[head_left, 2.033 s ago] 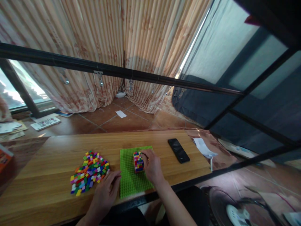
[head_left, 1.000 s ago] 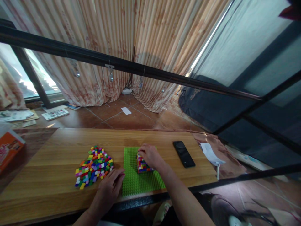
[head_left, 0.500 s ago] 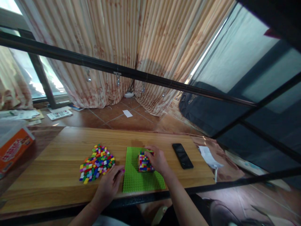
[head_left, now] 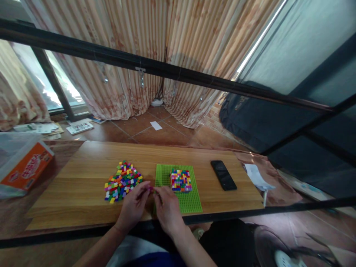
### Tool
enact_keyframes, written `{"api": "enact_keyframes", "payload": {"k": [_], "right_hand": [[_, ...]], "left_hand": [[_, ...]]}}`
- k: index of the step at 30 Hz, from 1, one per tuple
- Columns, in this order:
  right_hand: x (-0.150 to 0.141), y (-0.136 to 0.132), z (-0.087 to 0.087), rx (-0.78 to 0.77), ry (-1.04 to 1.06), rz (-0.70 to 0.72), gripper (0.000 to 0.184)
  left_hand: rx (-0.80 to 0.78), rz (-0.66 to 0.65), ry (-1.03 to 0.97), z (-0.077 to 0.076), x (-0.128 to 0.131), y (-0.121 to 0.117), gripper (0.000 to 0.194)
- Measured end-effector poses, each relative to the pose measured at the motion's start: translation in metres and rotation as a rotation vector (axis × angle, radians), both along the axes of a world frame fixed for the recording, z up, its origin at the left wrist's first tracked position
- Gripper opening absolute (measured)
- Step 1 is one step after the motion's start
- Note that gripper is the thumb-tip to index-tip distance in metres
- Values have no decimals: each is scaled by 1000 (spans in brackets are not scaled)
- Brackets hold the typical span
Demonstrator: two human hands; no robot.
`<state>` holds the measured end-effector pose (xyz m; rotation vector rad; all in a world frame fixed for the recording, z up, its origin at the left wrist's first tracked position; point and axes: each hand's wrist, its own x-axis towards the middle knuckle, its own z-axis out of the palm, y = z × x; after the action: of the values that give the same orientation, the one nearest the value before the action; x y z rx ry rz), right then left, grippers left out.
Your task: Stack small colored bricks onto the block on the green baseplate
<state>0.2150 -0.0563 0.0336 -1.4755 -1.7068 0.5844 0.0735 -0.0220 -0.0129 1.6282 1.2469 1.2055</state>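
Note:
A small purple toy brick is pinched in the fingertips of my left hand, just off the left edge of the green baseplate. My right hand meets it there, thumb and index finger closed at the brick; whether it grips this brick or another small piece I cannot make out. On the baseplate stands a block of many-coloured bricks, untouched by either hand. To the left of my left hand lies a loose pile of small coloured bricks on the wooden table.
A black phone lies on the table to the right. White paper sits beyond the right end. A plastic tub with an orange label stands at the left. A dark metal bar crosses above the table.
My right hand has left the brick block and moved left to meet my left hand. The left hand still pinches the purple brick. The camera view has shifted slightly.

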Motion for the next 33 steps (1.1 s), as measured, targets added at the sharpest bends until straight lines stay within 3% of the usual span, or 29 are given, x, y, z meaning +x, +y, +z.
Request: {"api": "enact_keyframes", "payload": {"k": [5,11,19,22,27,33], "right_hand": [[-9,12,-11,-56,122,-25,26],[-13,18,-15,-5,226,-44,19],[-16,9,-18,181,-39,-57,23],[-3,8,-9,209,-38,-90,24],[44,26,12,188,-54,-196,27],[80,56,16,68,-180,-212,21]], "left_hand": [[-63,20,-90,2,1,0,34],[-49,29,-90,3,1,1,30],[-24,11,-65,0,-1,3,24],[-19,10,-47,-1,0,3,25],[32,26,29,5,2,3,25],[100,12,108,11,2,4,26]]}}
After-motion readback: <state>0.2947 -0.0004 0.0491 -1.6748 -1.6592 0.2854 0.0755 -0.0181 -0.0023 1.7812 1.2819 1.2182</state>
